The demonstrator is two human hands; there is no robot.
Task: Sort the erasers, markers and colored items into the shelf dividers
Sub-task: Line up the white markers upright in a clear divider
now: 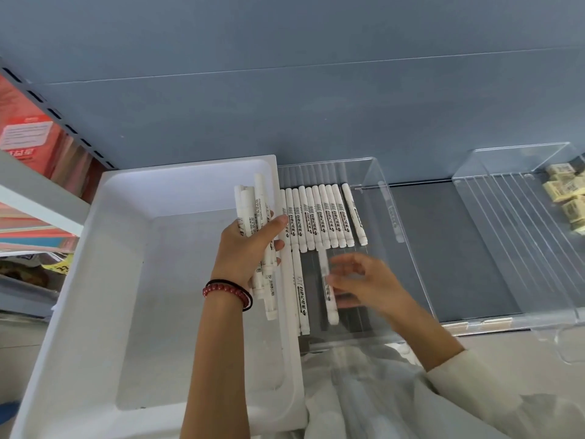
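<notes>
My left hand (242, 251) grips a bundle of white markers (253, 213) over the right side of the white bin (126, 280). Blurred with motion, my right hand (364, 286) holds one white marker (329, 296) low inside the clear divider tray (402, 236). A row of several white markers (319, 217) lies side by side at the back of that tray. Two more white markers (299, 299) lie lengthwise along its left edge. Yellowish erasers (566, 194) sit in a second clear divider tray (493, 217) at the far right.
The trays rest on a dark shelf (443, 248) against a blue back panel (285, 106). Red and coloured paper packs (28, 137) fill the neighbouring shelf at left. White cloth (364, 391) lies below the shelf's front edge.
</notes>
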